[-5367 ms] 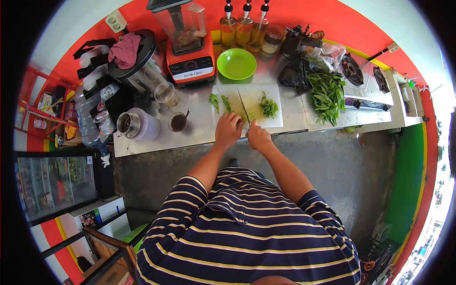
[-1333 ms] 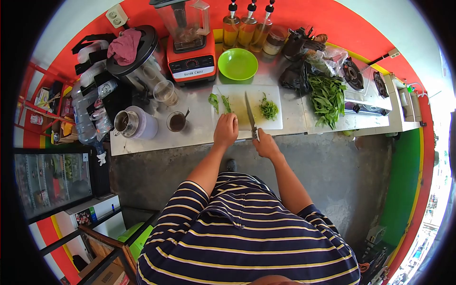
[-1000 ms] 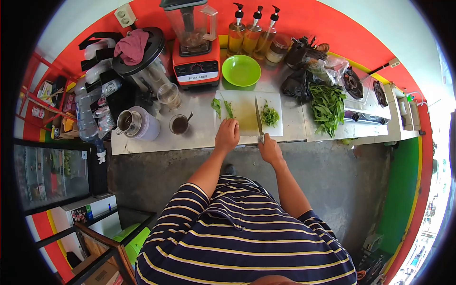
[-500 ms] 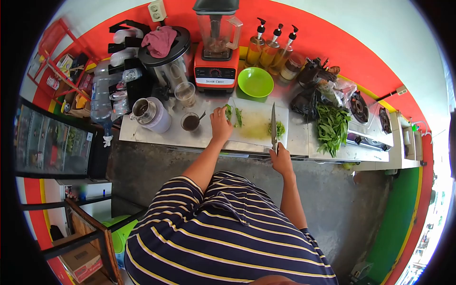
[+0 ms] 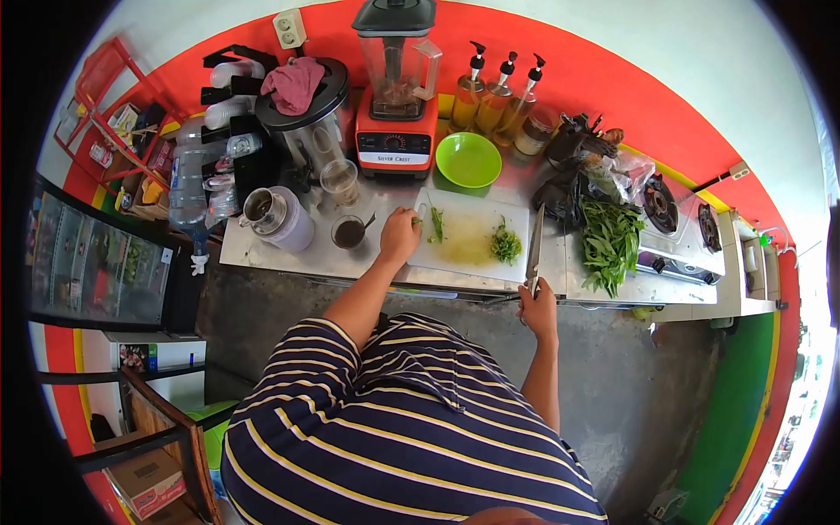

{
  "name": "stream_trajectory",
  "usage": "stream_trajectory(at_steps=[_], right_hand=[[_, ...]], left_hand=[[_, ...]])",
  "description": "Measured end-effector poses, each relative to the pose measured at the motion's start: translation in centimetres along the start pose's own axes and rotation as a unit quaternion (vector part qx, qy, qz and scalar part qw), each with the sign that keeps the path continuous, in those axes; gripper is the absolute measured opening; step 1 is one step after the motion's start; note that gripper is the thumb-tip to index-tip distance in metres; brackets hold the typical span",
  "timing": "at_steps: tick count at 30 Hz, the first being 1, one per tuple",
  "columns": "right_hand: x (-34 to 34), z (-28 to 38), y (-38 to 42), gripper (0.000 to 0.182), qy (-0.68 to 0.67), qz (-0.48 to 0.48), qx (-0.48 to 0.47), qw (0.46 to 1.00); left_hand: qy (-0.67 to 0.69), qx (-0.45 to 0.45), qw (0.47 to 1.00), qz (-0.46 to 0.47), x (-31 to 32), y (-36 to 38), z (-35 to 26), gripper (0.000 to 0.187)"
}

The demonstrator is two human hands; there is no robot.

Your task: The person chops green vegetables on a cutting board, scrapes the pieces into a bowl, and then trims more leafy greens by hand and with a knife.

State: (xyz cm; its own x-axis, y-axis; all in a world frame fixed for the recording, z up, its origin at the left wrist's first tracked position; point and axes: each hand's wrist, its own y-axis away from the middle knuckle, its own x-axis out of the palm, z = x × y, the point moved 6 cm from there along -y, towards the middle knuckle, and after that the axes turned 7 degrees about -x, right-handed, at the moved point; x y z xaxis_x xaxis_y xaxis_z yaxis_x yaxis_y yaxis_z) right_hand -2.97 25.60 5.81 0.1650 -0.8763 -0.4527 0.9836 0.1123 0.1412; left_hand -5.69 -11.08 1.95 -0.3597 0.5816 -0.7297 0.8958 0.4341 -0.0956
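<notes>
The right hand had drawn the knife off the board to its right edge, fingers wrapped round the handle; chopping had paused. The left hand had moved to the whole leaves at the board's left end, fingers closing on them. Chopped greens lay heaped right of centre

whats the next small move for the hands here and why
Probably draw the whole leaves under the left hand toward the middle of the cutting board. The right hand holds the knife off the board's right edge, and only the small pile is chopped.
</notes>
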Motion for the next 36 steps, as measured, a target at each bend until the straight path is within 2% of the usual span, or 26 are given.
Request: stream_trajectory(at_steps=[4, 6, 10, 12, 13, 15, 16, 18, 20, 22, 26, 27, 28, 30, 36], right_hand=[[-0.2, -0.9, 0.0, 0.019, 0.001, -0.009, 0.007, 1.0], [-0.1, -1.1, -0.1, 0.018, -0.001, -0.002, -0.002, 1.0], [0.5, -1.0, -0.7, 0.018, 0.003, 0.021, -0.015, 1.0], [0.8, -0.2, -0.8, 0.018, 0.009, 0.022, -0.023, 0.999], [1.1, 0.4, -0.8, 0.019, 0.002, 0.032, -0.025, 0.999], [1.5, 1.2, -0.7, 0.023, 0.01, 0.049, -0.025, 0.998], [1.6, 1.3, -0.6, 0.023, 0.009, 0.045, -0.022, 0.999], [2.0, 1.5, -0.4, 0.024, 0.03, 0.069, -0.013, 0.997], [2.1, 1.4, -0.1, 0.026, 0.034, 0.073, -0.001, 0.997], [1.9, 1.5, 0.2, 0.029, 0.041, 0.075, -0.011, 0.996], [1.0, 1.9, 0.6, 0.03, 0.039, 0.062, -0.022, 0.997], [0.7, 2.0, 0.8, 0.03, 0.04, 0.052, -0.02, 0.998], [0.4, 2.1, 0.8, 0.03, 0.041, 0.043, -0.019, 0.998], [0.1, 2.5, 1.1, 0.03, 0.046, 0.045, -0.02, 0.998], [-0.2, 2.9, 1.6, 0.03, 0.047, 0.061, 0.016, 0.997]], left_hand=[[0.096, -0.037, 0.995, -0.002, -0.9, 0.5, 0.0, 0.017], [0.196, -0.078, 0.976, 0.044, -1.3, 0.9, -0.8, 0.021], [0.228, -0.041, 0.967, 0.105, -0.8, 1.2, -4.5, 0.026], [0.334, -0.052, 0.917, 0.21, 1.5, 1.2, -5.9, 0.031], [0.333, -0.05, 0.917, 0.216, 2.2, 1.4, -6.5, 0.031], [0.461, -0.099, 0.84, 0.268, 4.3, 2.1, -7.3, 0.029], [0.46, -0.099, 0.839, 0.273, 4.7, 2.4, -7.1, 0.029], [0.225, 0.0, 0.95, 0.215, 5.2, 3.0, -6.4, 0.037], [0.208, 0.008, 0.957, 0.201, 6.9, 3.3, -4.4, 0.043], [0.093, 0.029, 0.991, 0.088, 5.7, 3.7, -4.1, 0.043], [0.049, 0.002, 0.997, 0.067, 3.6, 4.3, -5.4, 0.046], [0.051, -0.035, 0.993, 0.099, 3.2, 4.4, -5.7, 0.05], [0.054, -0.035, 0.993, 0.098, 3.3, 4.6, -5.4, 0.05], [-0.009, 0.039, 0.998, 0.048, 2.5, 4.9, -5.6, 0.051], [-0.014, 0.112, 0.993, 0.034, 2.7, 5.3, -6.5, 0.057]])
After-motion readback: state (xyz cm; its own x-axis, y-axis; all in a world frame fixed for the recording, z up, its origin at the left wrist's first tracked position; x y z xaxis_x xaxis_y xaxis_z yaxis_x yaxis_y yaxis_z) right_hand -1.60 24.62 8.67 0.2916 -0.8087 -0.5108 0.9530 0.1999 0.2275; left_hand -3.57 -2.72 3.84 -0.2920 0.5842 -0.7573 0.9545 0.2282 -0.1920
